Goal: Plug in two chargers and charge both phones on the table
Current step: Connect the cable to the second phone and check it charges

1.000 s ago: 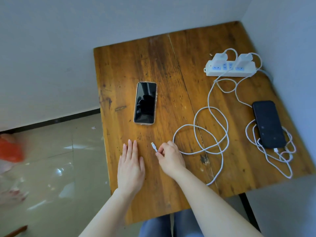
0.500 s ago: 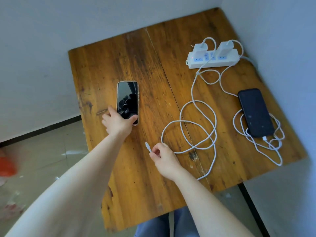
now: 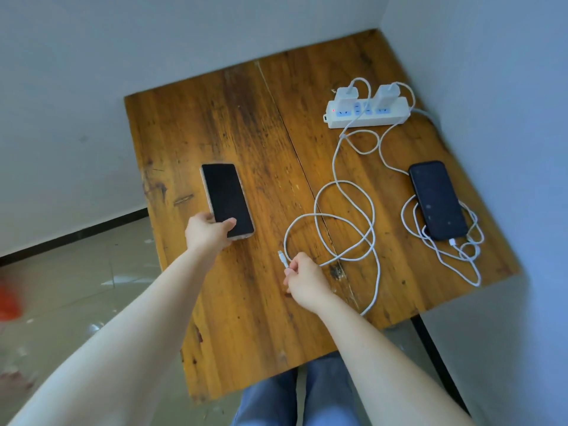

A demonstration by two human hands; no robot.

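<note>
My left hand (image 3: 209,230) grips the near end of a gold-edged phone (image 3: 226,198) that lies screen up on the wooden table (image 3: 255,302). My right hand (image 3: 304,279) pinches the free plug end of a white cable (image 3: 347,216), whose connector points up and left. That cable loops back to the left charger (image 3: 346,95) in a white power strip (image 3: 368,113). The right charger (image 3: 388,93) feeds a second cable (image 3: 445,256), plugged into a black phone (image 3: 438,199) at the table's right side.
The table stands in a corner, with grey walls behind it and to the right. The power strip shows a red light at its left end. Tiled floor lies to the left, with a blurred red object (image 3: 9,302) at the frame's edge. My knees show below the table's front edge.
My left hand went from flat on the table to the gold-edged phone and took hold of its near end; the phone has turned slightly. My right hand keeps holding the cable end.
</note>
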